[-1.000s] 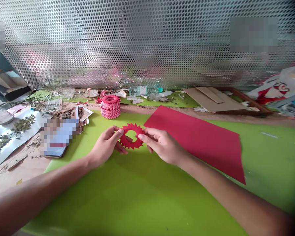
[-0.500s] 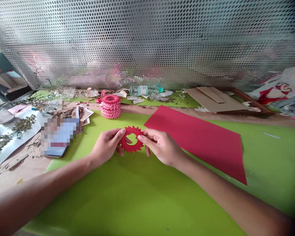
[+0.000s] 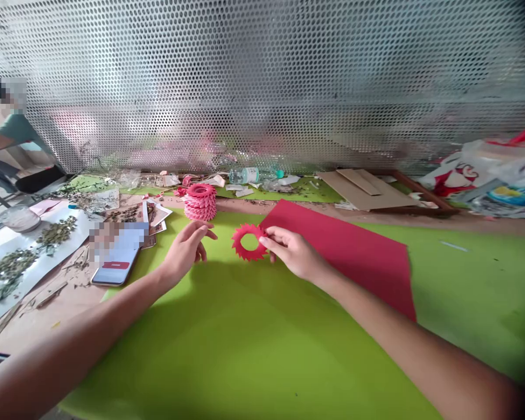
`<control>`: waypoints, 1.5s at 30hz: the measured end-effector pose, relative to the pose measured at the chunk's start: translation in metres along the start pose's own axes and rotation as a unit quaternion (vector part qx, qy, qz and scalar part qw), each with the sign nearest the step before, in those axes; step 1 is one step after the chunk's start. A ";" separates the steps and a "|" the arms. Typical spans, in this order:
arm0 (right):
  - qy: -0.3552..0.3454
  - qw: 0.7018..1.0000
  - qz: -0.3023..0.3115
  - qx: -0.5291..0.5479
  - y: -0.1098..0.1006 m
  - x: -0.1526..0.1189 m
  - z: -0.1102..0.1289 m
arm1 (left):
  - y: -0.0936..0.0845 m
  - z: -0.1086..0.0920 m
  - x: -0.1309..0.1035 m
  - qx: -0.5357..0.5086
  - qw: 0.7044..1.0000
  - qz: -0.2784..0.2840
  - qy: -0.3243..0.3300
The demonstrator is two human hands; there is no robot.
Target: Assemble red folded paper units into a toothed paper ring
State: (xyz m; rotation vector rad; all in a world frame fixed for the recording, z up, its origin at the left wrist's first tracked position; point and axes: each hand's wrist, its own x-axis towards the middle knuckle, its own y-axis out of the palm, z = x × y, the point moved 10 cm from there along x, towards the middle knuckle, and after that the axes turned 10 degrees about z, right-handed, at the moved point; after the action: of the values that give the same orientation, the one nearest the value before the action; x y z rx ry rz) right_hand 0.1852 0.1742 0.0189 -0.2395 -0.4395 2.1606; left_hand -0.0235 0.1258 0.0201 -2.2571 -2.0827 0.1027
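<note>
A red paper ring (image 3: 240,251) with a saw-toothed outer edge is pinched at its right side by my right hand (image 3: 295,254), held above the green table cover (image 3: 254,344). My left hand (image 3: 187,248) is empty, its fingers apart, to the left of the ring and not touching it. Just beyond my left hand stands a stack of similar pink and red toothed rings (image 3: 200,203). Behind my right hand a large red paper sheet (image 3: 354,256) lies flat on the cover.
A phone (image 3: 119,256) lies at the left, near dried plants (image 3: 13,271) on white paper. A plastic bottle (image 3: 250,175) and scraps line the perforated metal wall (image 3: 262,81). Cardboard (image 3: 363,189) and plastic bags (image 3: 485,175) are at the back right. A person (image 3: 15,131) is at far left.
My left hand has let go of the toothed ring and moved slightly left, its fingers now apart. The ring stays in my right hand, a little further right. The camera view has shifted.
</note>
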 end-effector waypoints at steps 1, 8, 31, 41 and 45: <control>-0.004 1.000 -0.001 0.002 -0.001 0.000 0.000 | 0.001 -0.004 0.000 0.043 0.999 0.009 0.018; 0.018 0.998 -0.059 0.030 -0.016 0.001 0.006 | 0.030 -0.025 -0.011 0.305 0.938 0.103 0.128; 0.094 0.994 -0.059 -0.024 -0.005 0.179 0.053 | 0.073 -0.025 -0.027 0.502 0.808 0.220 0.217; 0.052 0.967 -0.096 -0.228 -0.042 0.133 0.071 | 0.082 -0.025 -0.036 0.494 0.798 0.254 0.235; 0.097 0.884 -0.019 -0.457 -0.035 0.054 0.032 | 0.082 -0.024 -0.038 0.488 0.799 0.258 0.238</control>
State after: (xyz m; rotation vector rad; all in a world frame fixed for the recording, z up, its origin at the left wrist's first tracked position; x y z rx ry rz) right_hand 0.1689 0.2298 0.0617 -0.9456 -1.3107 1.7127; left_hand 0.0574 0.0814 0.0364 -1.7897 -0.7791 0.4557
